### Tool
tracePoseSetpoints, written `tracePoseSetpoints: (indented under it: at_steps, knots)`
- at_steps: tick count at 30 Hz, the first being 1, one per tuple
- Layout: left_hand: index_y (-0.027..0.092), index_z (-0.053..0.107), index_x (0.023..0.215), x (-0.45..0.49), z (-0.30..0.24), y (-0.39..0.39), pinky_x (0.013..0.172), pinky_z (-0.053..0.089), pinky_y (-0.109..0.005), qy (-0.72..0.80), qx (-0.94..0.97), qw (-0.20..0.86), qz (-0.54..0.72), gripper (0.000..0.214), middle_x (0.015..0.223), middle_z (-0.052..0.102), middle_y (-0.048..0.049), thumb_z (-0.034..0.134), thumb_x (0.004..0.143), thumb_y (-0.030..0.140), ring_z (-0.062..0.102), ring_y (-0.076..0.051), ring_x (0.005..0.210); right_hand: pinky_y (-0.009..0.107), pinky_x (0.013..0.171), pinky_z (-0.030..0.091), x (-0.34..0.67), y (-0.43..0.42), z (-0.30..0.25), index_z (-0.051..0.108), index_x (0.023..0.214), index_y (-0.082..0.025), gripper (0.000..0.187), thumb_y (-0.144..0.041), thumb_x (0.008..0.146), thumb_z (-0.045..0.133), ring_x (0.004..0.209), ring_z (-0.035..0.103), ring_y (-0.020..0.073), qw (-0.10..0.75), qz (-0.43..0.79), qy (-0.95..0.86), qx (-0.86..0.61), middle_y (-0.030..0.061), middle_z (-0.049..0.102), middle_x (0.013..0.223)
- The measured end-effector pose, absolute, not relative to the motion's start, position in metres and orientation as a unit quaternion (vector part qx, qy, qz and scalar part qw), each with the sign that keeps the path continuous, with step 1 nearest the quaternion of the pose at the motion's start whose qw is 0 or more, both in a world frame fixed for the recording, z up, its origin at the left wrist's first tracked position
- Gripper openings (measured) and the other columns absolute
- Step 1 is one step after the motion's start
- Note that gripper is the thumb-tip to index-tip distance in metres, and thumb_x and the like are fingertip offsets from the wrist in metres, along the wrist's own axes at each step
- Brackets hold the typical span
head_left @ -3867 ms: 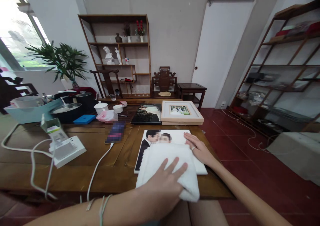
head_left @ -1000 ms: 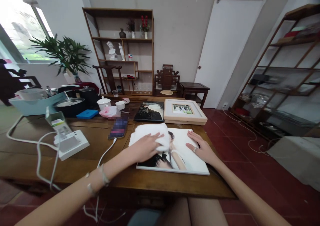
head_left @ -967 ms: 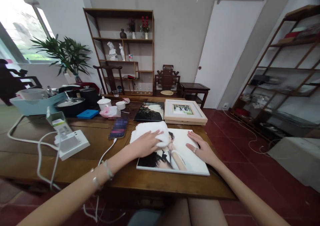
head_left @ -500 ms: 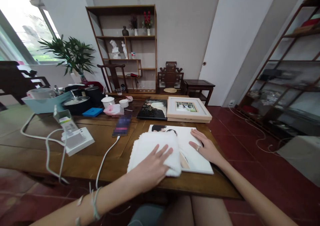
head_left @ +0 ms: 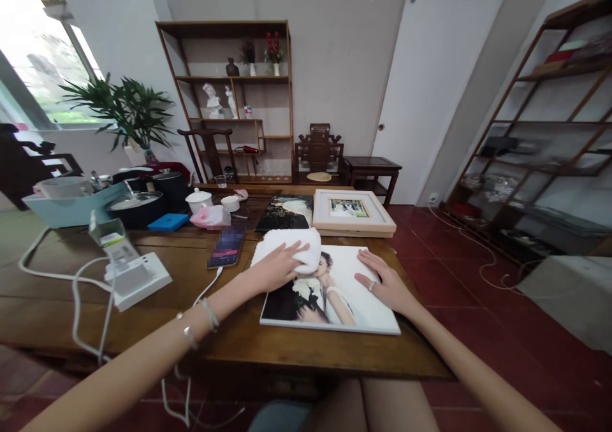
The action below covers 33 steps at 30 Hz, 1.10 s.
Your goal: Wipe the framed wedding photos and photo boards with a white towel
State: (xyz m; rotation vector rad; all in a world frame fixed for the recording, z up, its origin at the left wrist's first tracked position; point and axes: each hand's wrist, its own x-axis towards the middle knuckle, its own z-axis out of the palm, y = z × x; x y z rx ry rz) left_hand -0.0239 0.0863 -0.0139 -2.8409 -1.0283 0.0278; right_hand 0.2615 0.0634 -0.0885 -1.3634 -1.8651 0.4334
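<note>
A large unframed photo print (head_left: 344, 298) lies flat on the wooden table (head_left: 201, 330) in front of me. My left hand (head_left: 275, 267) presses a folded white cloth (head_left: 292, 246) onto the print's far left corner, fingers flat on top of the cloth. My right hand (head_left: 387, 281), a ring on one finger, rests flat and spread on the print's right edge.
Beyond the print lie a dark photo (head_left: 285, 213) and a light wooden picture frame (head_left: 352, 212). A phone (head_left: 227, 246) with a cable, a white power strip (head_left: 136, 279), a pink cloth, cups, a pot and a blue tub crowd the table's left. Shelves stand behind and right.
Half a second ago the cloth and my left hand were at the print's near left part; they have slid away to its far left corner. My right hand stayed put.
</note>
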Motion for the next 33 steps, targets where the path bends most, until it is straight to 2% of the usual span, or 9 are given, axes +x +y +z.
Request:
tracePoseSetpoints:
  at_steps: [3,6,12,16,21,27,30,33]
  knots:
    - [0.025,0.059,0.114,-0.015,-0.018,0.095,0.105,0.025,-0.046,-0.339,-0.939,0.059,-0.021,0.028,0.144,0.031,-0.006,0.042,0.092,0.027,0.018,-0.025,0.135,0.048,0.107,0.03,0.262,0.064,-0.089,0.056,0.122,-0.018,0.049,-0.041,0.079,0.058,0.129,0.038,0.0268,0.381,0.168,-0.735,-0.535,0.0121,0.046,0.137]
    - [0.025,0.062,0.111,-0.011,-0.025,0.076,0.106,0.023,-0.048,-0.324,-0.943,0.067,-0.037,0.027,0.143,0.034,-0.0059,0.044,0.091,0.03,0.02,-0.027,0.135,0.049,0.107,0.03,0.262,0.064,-0.089,0.056,0.122,-0.017,0.049,-0.039,0.079,0.059,0.129,0.038,0.0268,0.381,0.165,-0.737,-0.533,0.0128,0.047,0.137]
    - [0.017,0.069,0.087,-0.019,-0.04,-0.005,0.109,0.022,-0.046,-0.262,-0.958,0.091,-0.074,0.02,0.142,0.035,-0.0077,0.056,0.083,0.03,0.023,-0.032,0.133,0.048,0.107,0.03,0.262,0.064,-0.09,0.056,0.122,-0.016,0.049,-0.039,0.079,0.058,0.13,0.038,0.0266,0.376,0.167,-0.742,-0.53,0.0135,0.047,0.136]
    - [0.018,0.066,0.101,-0.024,-0.038,-0.035,0.108,0.025,-0.044,-0.231,-0.965,0.083,-0.088,0.026,0.143,0.033,-0.0062,0.058,0.081,0.032,0.023,-0.031,0.133,0.048,0.108,0.029,0.263,0.064,-0.09,0.056,0.123,-0.017,0.049,-0.038,0.079,0.059,0.13,0.038,0.0269,0.38,0.165,-0.742,-0.528,0.0131,0.049,0.135]
    - [0.02,0.069,0.092,-0.02,-0.027,0.003,0.108,0.024,-0.041,-0.232,-0.97,0.062,-0.038,0.021,0.143,0.034,-0.0038,0.054,0.085,0.033,0.024,-0.027,0.133,0.049,0.107,0.029,0.263,0.064,-0.09,0.055,0.123,-0.016,0.05,-0.039,0.079,0.058,0.13,0.037,0.0274,0.374,0.165,-0.742,-0.531,0.0136,0.047,0.136]
    - [0.025,0.062,0.11,0.0,-0.028,0.083,0.105,0.026,-0.041,-0.281,-0.955,0.078,-0.045,0.03,0.143,0.033,-0.007,0.044,0.091,0.038,0.024,-0.024,0.134,0.049,0.108,0.029,0.262,0.064,-0.089,0.055,0.123,-0.014,0.051,-0.039,0.079,0.058,0.13,0.037,0.0272,0.367,0.164,-0.74,-0.539,0.0148,0.047,0.136]
    - [0.019,0.063,0.109,0.01,-0.032,0.1,0.104,0.027,-0.042,-0.32,-0.941,0.098,-0.055,0.039,0.143,0.032,-0.0098,0.04,0.091,0.045,0.025,-0.026,0.133,0.048,0.107,0.029,0.263,0.065,-0.09,0.055,0.123,-0.015,0.05,-0.039,0.079,0.059,0.129,0.038,0.0271,0.371,0.16,-0.739,-0.539,0.0146,0.047,0.136]
    - [0.021,0.064,0.107,0.017,-0.033,0.088,0.104,0.027,-0.044,-0.32,-0.94,0.112,-0.05,0.038,0.142,0.034,-0.0085,0.039,0.091,0.045,0.027,-0.028,0.132,0.048,0.107,0.03,0.264,0.065,-0.091,0.055,0.123,-0.016,0.05,-0.04,0.079,0.059,0.129,0.038,0.0272,0.374,0.162,-0.739,-0.536,0.0142,0.046,0.136]
